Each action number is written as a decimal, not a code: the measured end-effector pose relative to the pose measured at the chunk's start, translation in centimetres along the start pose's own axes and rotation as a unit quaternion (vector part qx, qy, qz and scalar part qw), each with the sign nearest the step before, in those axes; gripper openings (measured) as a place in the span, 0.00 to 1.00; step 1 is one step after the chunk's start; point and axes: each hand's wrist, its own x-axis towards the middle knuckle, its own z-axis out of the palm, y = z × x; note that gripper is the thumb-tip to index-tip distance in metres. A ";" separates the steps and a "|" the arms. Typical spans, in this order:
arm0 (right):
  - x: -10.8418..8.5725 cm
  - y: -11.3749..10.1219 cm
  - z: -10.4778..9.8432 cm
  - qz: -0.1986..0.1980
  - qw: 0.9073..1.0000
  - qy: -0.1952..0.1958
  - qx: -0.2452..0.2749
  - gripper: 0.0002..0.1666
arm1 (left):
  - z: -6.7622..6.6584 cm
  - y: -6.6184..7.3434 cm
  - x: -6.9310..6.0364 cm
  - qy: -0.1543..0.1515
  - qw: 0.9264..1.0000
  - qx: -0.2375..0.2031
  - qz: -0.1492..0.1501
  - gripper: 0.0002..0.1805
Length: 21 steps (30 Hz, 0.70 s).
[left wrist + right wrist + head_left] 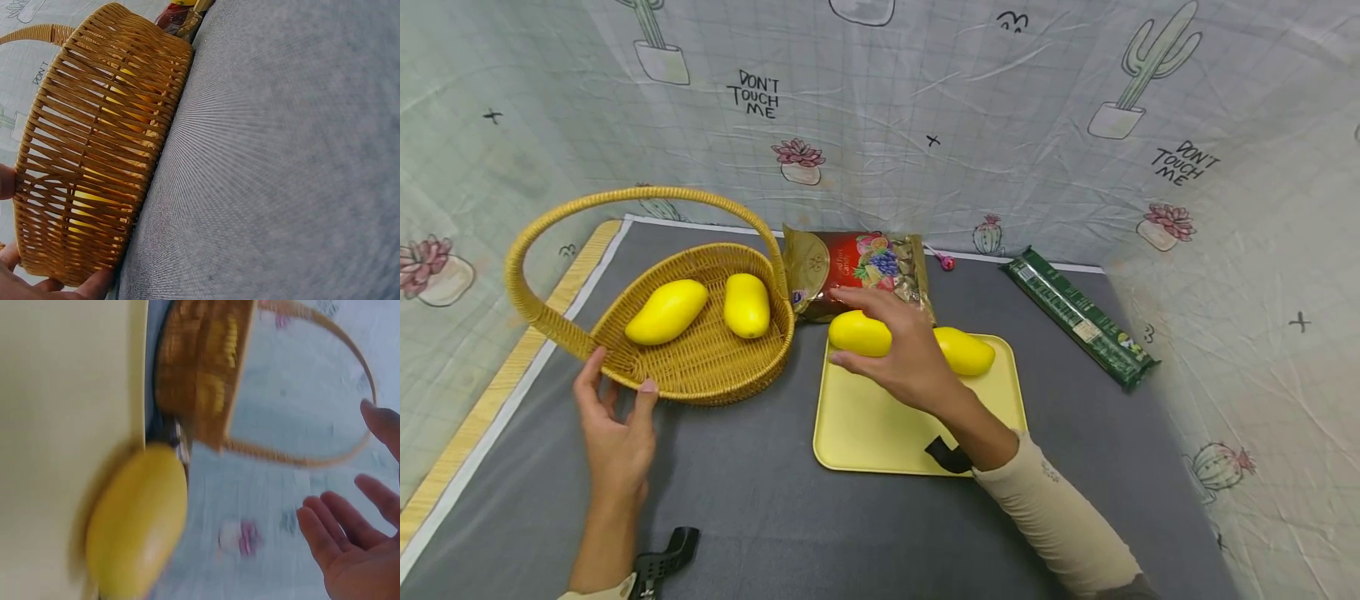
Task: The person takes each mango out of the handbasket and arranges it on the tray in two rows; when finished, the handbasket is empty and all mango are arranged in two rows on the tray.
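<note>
- A pale sheet [865, 108] printed with potted cacti and the words "Don't touch me" hangs behind and around the work area.
- A gray cloth [737, 500] covers the table, with a pale wooden strip [475, 420] showing along the left side.
- A wicker basket [730, 388], its tall handle arching overhead, sits on the cloth at left, with two of four yellow mangoes inside.
- A yellow tray [880, 425] lies flat to the right of the basket, the other two mangoes near its far edge.
- A person's right hand [910, 350], its cream sleeve [1060, 508] reaching in from the lower right, hovers above the tray, thumb and fingers spread apart and gripping nothing; the right wrist view shows a gap between hand and fruit.
- The left hand [617, 437] holds the near left end of the basket, thumb and fingers set against the wicker beside the foot of the handle.
- A red and gold candy bag [857, 262] with fruit printed on it rests behind the tray, just beside the basket.
- A long green packet [1078, 317] lies at a slant on the cloth, right of the tray.
- Inside the basket, one mango [667, 312] lies at left and another mango [747, 306] at right, apart.
- On the tray, a mango [856, 333] at the far left corner shows between the right thumb and fingers in the head view; its neighbor [966, 352] lies farther right, partly hidden by the hand.
- A small pink object [947, 262] sits near the bag, against the sheet.
</note>
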 end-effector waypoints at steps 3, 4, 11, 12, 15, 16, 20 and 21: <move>0.8 -0.7 2.2 -0.006 1.000 -0.009 0.013 0.42 | -0.1 0.0 0.0 0.000 1.000 -0.001 -0.001 0.37; 1.1 -0.9 2.9 -0.010 1.000 -0.011 0.017 0.42 | -0.1 0.0 0.0 0.000 1.000 -0.001 -0.001 0.37; 3.1 -2.1 7.2 -0.003 0.999 -0.011 0.036 0.41 | -0.1 0.0 -0.1 0.002 1.000 0.000 0.006 0.37; 3.4 -2.2 7.7 0.000 0.999 -0.010 0.036 0.41 | -0.1 0.0 -0.1 0.003 1.000 -0.002 0.007 0.37; 4.5 -2.4 9.2 0.018 1.000 -0.007 0.018 0.41 | -0.1 0.0 -0.1 0.003 1.000 -0.003 0.009 0.37; 4.8 -2.5 9.6 0.025 1.000 -0.008 0.012 0.42 | -0.1 0.0 -0.1 0.003 1.000 -0.001 0.009 0.37; 6.1 -2.6 11.2 0.051 0.999 -0.016 -0.005 0.44 | -0.1 0.0 -0.1 0.004 1.000 0.001 0.006 0.37; 6.4 -2.6 11.6 0.056 0.998 -0.018 -0.008 0.44 | 0.0 0.0 -0.1 0.004 1.000 0.001 0.005 0.37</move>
